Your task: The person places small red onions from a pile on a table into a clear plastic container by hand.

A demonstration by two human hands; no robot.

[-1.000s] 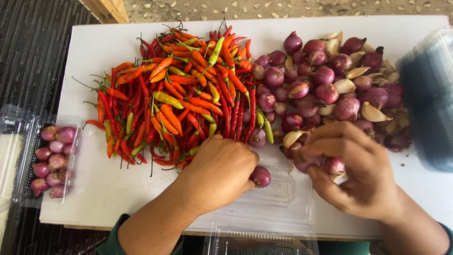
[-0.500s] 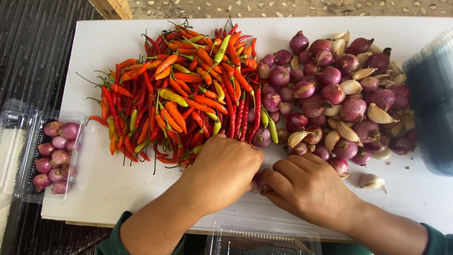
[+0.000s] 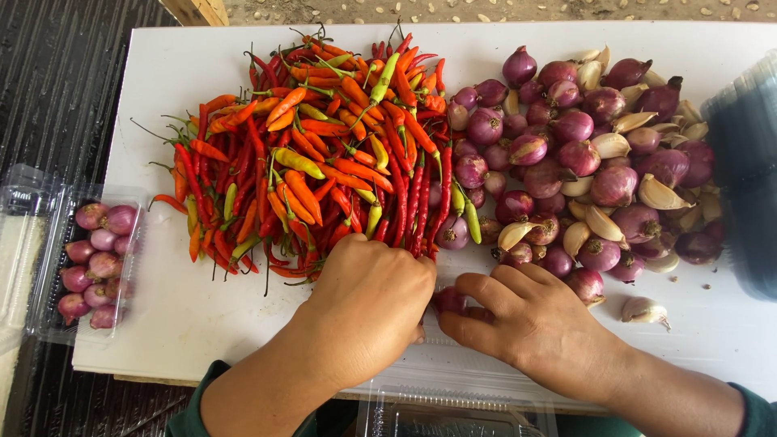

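**Hands meeting over a shallot at the near edge of the board**

White board point(image 3: 566, 40) on a dark slatted surface, gravel beyond the far edge. Chilli heap point(image 3: 324, 154), red, orange and green, sits left of centre; shallots and garlic cloves point(image 3: 583, 162) are piled toward the right edge. I see my left hand point(image 3: 368, 303) knuckles-up at the near edge, fingers curled under; what it grips I cannot tell. My right hand point(image 3: 526, 320) lies just beside it, fingers bent loosely. One shallot point(image 3: 450, 300) shows between them, touching both. Clear tray of shallots point(image 3: 48, 267) lies off the left edge.
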